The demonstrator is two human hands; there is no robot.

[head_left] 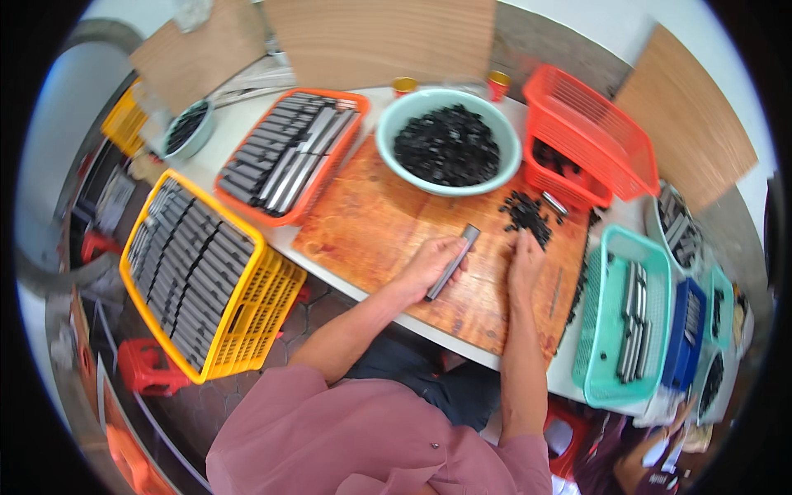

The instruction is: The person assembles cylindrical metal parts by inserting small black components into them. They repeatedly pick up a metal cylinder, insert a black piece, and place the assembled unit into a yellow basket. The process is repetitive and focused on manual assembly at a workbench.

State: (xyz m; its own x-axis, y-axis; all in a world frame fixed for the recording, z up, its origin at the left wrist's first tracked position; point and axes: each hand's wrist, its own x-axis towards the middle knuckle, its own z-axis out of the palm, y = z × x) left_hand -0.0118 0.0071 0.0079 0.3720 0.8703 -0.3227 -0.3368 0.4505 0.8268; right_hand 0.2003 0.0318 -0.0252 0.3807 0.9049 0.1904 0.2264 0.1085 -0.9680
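**Holding a grey strip over the wooden board**

Gripping a long, narrow grey metal strip (453,261), the left hand (429,266) has its fingers clenched around the lower half, so the strip slants up and to the right above the orange-brown wooden board (371,223) that lies on the white tabletop (569,371). The right hand (525,266) lies just beside it, fingers stretched forward and loose, grasping nothing that can be seen; its fingertips touch the near edge of a small loose heap of black plastic pieces (528,216) on the board.

Behind the board stands a pale green round bowl (388,136) filled with the same black pieces. Left of the bowl sits an orange plastic tray (233,204) packed with rows of grey strips, and lower left, off the tabletop, a yellow plastic crate (256,305) holds many more. To the right, a red mesh basket (590,124) holds some black pieces, and a turquoise mesh basket (602,330) near the right forearm contains several finished grey strips. A blue crate (685,334) stands just beyond it.
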